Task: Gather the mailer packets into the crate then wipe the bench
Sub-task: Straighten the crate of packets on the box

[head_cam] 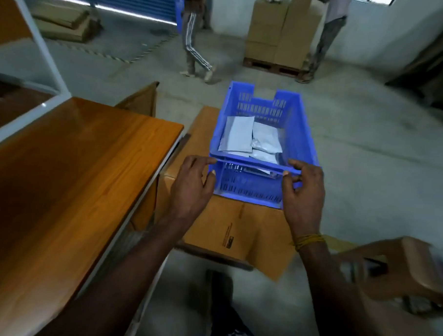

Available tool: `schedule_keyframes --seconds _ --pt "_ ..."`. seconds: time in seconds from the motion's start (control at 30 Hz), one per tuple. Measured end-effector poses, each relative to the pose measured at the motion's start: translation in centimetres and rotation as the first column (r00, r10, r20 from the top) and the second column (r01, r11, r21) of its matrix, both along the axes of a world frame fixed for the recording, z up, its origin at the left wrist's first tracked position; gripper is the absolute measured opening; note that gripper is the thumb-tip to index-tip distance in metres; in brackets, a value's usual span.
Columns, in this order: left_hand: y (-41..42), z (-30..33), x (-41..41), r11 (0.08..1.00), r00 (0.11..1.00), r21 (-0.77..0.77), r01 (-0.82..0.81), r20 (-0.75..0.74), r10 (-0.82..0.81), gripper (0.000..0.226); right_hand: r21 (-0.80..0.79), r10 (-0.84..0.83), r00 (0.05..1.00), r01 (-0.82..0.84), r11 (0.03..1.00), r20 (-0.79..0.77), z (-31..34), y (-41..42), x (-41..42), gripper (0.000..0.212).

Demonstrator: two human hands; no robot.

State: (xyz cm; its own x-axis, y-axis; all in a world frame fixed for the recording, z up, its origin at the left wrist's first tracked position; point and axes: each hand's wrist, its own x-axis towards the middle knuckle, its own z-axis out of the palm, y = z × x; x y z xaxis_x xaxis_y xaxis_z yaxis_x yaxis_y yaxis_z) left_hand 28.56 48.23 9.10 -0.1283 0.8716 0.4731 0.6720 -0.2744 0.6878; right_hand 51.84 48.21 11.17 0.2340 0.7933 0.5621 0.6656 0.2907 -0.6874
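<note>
A blue slatted plastic crate [301,125] stands on a brown cardboard box [228,229] to the right of the wooden bench [70,166]. Several white and grey mailer packets [252,140] lie inside the crate. My left hand [193,184] is at the crate's near left corner, fingers on the rim. My right hand [304,194] pinches the near rim at the right corner, thumb under and fingers over. No packets show on the bench top.
A white-framed shelf [42,58] stands at the far left. Two people [195,47] stand on the concrete floor beyond, near stacked cartons on a pallet [279,38]. An open carton [413,275] sits at the lower right.
</note>
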Motion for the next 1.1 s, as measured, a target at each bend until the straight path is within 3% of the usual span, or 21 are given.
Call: schedule_keyframes --seconds 0.33,0.53,0.6,0.77,1.1 --pt "15.8 2.0 2.2 0.995 0.976 -0.097 -0.016 -0.216 -0.006 0.033 -0.118 -0.052 0.995 0.062 0.991 0.088 -0.6 14.7 6.1 0.029" --pt "24.5 0.6 3.9 0.931 0.894 -0.309 -0.193 -0.446 0.038 0.037 -0.28 -0.082 0.982 0.128 0.951 0.169 -3.0 22.5 11.0 0.054" --pt "26.3 -0.2 4.0 0.918 0.869 -0.323 -0.229 -0.494 0.042 0.037 -0.327 -0.054 0.979 0.117 0.938 0.196 -3.8 24.3 11.5 0.051" --pt "28.2 -1.5 4.3 0.924 0.893 -0.288 -0.252 -0.437 0.107 0.029 -0.384 -0.051 0.987 0.107 0.917 0.153 -5.6 26.7 11.9 0.038" --pt "26.4 -1.8 4.6 0.917 0.945 -0.292 -0.272 -0.258 0.199 0.019 -0.367 -0.06 0.993 0.093 0.926 0.102 -5.2 25.8 11.3 0.055"
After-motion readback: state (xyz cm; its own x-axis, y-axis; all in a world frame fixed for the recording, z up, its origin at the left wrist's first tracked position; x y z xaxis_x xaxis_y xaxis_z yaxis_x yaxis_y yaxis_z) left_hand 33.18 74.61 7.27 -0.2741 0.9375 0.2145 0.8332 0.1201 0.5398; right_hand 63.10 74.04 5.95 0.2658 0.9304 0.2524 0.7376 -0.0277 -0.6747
